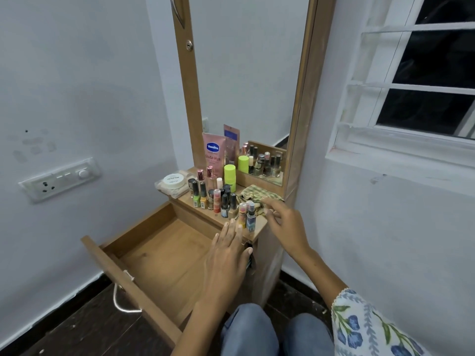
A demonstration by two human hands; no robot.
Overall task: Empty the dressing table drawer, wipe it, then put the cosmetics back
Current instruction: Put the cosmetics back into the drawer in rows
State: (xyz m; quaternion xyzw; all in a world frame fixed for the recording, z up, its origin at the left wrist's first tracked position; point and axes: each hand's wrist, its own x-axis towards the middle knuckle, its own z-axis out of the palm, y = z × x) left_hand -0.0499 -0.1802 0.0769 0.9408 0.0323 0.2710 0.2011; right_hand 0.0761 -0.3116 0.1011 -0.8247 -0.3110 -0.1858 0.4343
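The wooden drawer [133, 255] of the dressing table stands pulled out with nothing inside it. On the table top [258, 233] stand several small bottles [217, 199], a pink Vaseline tube [213, 154], a lime bottle [230, 177] and a round white jar [173, 180]. A green checked cloth [253, 194] lies at the right of the top. My left hand [227, 260] hovers flat over the drawer's right side, fingers apart, fingertips near two sprayer bottles [247, 217]. My right hand [282, 222] is open just above the cloth's near edge, holding nothing.
A tall mirror [246, 73] in a wooden frame rises behind the table. A wall socket panel [60, 179] is at the left and a barred window [424, 80] at the right. My knees [277, 332] are close to the drawer front, which has a white cord handle [120, 299].
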